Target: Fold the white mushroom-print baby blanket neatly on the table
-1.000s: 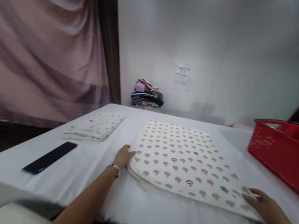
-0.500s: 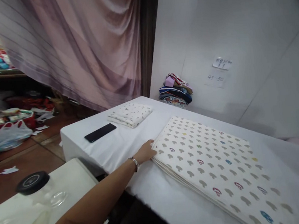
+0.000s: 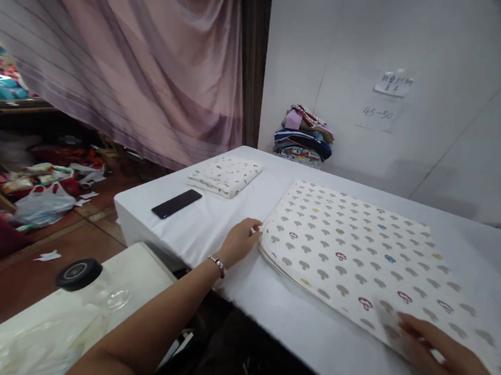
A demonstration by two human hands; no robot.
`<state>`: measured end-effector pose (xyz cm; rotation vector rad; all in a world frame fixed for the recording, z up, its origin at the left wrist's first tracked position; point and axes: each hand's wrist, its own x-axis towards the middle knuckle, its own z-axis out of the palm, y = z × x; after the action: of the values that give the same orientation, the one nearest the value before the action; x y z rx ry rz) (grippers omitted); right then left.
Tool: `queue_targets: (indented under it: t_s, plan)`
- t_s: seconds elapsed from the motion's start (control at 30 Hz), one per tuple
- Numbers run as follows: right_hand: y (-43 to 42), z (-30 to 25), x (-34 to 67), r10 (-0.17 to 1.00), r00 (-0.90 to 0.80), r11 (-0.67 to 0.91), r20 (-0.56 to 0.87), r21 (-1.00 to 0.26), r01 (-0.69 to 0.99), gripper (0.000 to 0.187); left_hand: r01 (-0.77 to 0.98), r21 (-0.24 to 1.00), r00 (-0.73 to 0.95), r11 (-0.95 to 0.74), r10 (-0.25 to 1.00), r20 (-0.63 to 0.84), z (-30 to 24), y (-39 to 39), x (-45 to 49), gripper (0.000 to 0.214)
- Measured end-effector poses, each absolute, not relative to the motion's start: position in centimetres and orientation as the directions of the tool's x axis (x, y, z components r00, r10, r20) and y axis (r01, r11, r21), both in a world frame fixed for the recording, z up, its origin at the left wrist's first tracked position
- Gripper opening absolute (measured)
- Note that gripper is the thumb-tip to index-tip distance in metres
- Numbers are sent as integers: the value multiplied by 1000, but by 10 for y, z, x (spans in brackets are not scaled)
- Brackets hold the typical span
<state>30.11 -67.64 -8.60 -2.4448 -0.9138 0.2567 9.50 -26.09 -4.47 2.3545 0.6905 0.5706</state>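
Note:
A folded cream cloth with a mushroom print [image 3: 355, 248] lies flat on the white table [image 3: 217, 215]. My left hand [image 3: 239, 240] rests at the cloth's left corner, fingers curled against its edge. At the bottom right my right hand [image 3: 432, 344] lies on the cloth's near edge, fingers stretched over the fabric and partly blurred.
A smaller folded cloth [image 3: 226, 175] and a black phone [image 3: 176, 203] lie at the table's far left. A pile of coloured fabric [image 3: 303, 137] sits against the wall. A glass jar with a black lid [image 3: 91, 285] stands on a side surface at left.
The view has swung left, so the red basket is out of frame. My right hand has come back into view on the cloth's near edge. My left hand stays at the corner.

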Motion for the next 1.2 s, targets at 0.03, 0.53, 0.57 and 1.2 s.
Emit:
queue_targets:
  t_s: [0.03, 0.53, 0.57, 1.2]
  plan:
    - [-654, -79, 290, 712, 702, -587, 16, -534, 608, 42, 283, 650, 802, -705, 546, 243, -45, -263, 92, 26]
    - [-453, -39, 213, 962, 250, -170, 109, -475, 863, 22, 61, 524, 929, -850, 241, 282, -48, -265, 77, 25]
    - [-449, -39, 212, 962, 253, -177, 107, -462, 869, 21, 51, 527, 931, -849, 231, 283, -49, -266, 77, 24]
    - [-436, -56, 212, 923, 349, -184, 164, -608, 773, 21, 65, 385, 964, -920, 158, 214, -44, -280, 77, 15]
